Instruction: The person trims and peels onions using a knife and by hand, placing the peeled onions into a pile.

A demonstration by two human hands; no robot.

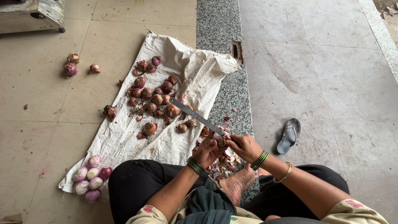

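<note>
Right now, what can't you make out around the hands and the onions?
- Head view: the onion being worked is mostly hidden by the left hand and right hand.
- The knife handle end is covered by the fingers.
- The metal appliance is cut off by the top-left edge.

A tiled floor (37,137) carries a spread white sack (124,137), strewn with unpeeled onions (153,97); peeled onions (89,179) sit at its near corner. Three loose onions (70,68) lie on the tiles, and a grey sandal (289,135) rests beyond a granite strip (217,25).
</note>
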